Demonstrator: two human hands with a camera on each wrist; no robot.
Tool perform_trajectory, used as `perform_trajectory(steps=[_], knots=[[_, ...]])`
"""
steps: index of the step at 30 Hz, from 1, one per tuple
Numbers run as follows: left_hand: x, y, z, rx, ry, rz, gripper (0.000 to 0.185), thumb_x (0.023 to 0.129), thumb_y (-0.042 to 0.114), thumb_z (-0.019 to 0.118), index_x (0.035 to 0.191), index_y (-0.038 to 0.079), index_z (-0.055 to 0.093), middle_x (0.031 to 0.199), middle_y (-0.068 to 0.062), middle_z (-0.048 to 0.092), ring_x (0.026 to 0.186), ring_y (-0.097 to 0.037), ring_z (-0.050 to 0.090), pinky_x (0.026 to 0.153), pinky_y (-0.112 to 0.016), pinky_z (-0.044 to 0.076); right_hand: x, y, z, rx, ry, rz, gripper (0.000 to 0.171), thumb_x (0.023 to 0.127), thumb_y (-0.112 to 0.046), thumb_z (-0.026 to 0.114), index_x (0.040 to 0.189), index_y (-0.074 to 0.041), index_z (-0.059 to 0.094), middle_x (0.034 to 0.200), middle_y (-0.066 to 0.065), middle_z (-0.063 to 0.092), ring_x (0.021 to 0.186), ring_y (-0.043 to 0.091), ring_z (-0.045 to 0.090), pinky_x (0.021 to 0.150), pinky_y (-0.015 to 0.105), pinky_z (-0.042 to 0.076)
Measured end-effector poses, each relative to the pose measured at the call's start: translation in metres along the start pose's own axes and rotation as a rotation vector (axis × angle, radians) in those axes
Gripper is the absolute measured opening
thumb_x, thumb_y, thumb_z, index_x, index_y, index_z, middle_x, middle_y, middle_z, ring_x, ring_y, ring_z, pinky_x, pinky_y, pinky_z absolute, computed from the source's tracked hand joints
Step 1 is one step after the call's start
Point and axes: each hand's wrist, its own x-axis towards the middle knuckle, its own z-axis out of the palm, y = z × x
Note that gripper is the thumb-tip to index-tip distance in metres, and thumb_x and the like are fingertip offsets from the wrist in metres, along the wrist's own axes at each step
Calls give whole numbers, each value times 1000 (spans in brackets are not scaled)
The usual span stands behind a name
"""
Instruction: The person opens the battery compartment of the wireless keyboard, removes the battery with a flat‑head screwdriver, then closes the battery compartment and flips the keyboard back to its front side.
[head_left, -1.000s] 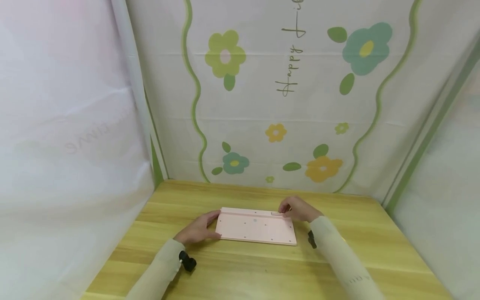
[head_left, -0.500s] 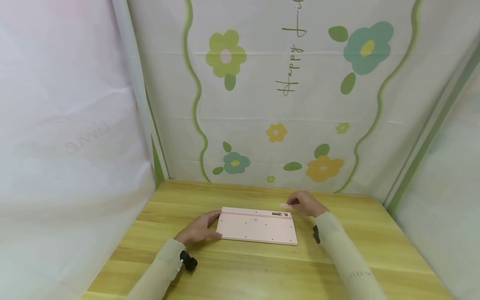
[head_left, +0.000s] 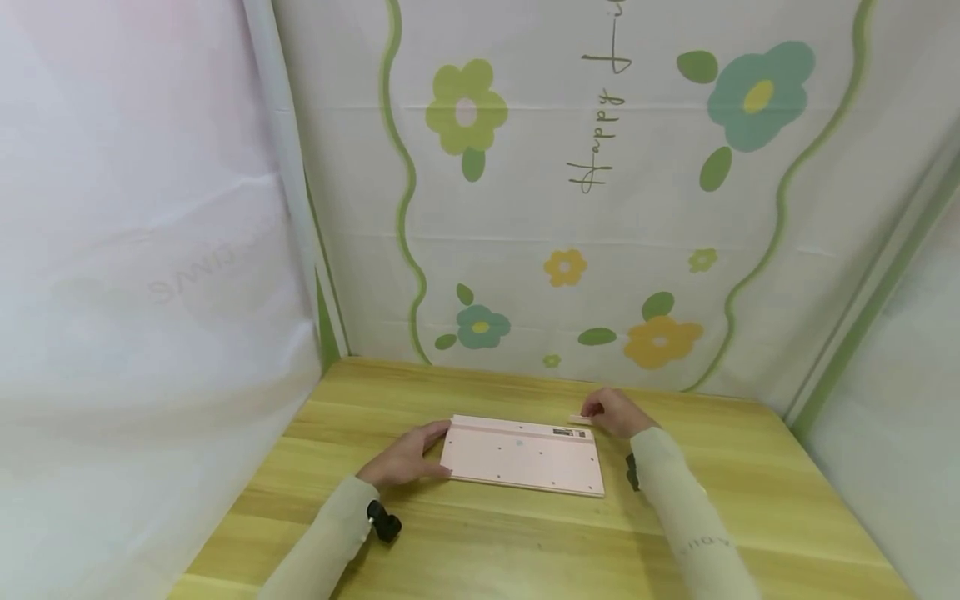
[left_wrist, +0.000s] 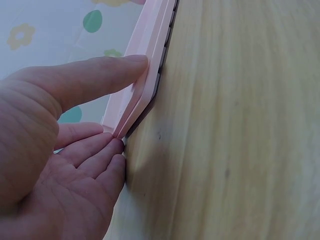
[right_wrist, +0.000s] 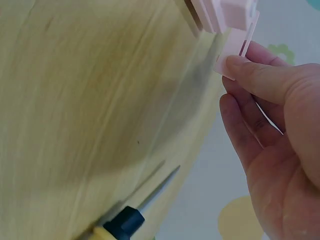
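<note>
From the head camera, the pink keyboard [head_left: 525, 460] lies flat and underside up on the wooden table [head_left: 510, 558], nearer the table's far edge than its left or right edges. At its left end I see the person's left hand [head_left: 405, 456], thumb and fingers spread wide apart, the thumb by the near left corner and the fingers by the far left one. Near the keyboard's far right corner is an uncovered recess [head_left: 567, 432] with dark and light marks inside. Just beyond it the right hand [head_left: 615, 412] pinches a small pink cover [head_left: 577, 419] above the table. Each pale sleeve [head_left: 318, 542] carries a black wrist device [head_left: 385, 522], and a curtain with flowers [head_left: 525, 192] hangs behind the table's far edge.

From the left wrist, the straight thumb touches the keyboard's long side while the nearly straight fingers rest at its corner; dark keys [left_wrist: 163, 60] peek out underneath.

From the right wrist, thumb and fingers close together on the cover, with the keyboard's corner right beside it; I can't tell whether they touch. A screwdriver [right_wrist: 129, 220] with a black-and-yellow handle lies on the table, partly cut off.
</note>
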Motion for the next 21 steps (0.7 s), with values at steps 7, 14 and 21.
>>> perform_trajectory(steps=[7,14,21], knots=[[2,0,-1,17,-4,5,90,79,28,80,152,12,30,160,-5,30,148,-26,29,120,-46,29,4,3,6,-30,-5,-31,17,84,8,65,87,-6,73,88,7,73,81,17,63,70,32,56],[2,1,-1,13,-9,9,90,79,26,80,152,10,29,160,-7,28,148,-28,29,120,-48,28,3,2,5,-30,-14,-8,16,87,4,65,99,-2,73,98,11,72,91,22,66,79,38,58],[1,2,2,25,1,6,88,81,25,78,152,11,29,160,-5,29,148,-28,28,120,-48,29,-12,4,-13,-53,-7,7,28,87,-2,67,114,3,67,114,19,68,104,31,64,92,48,55]])
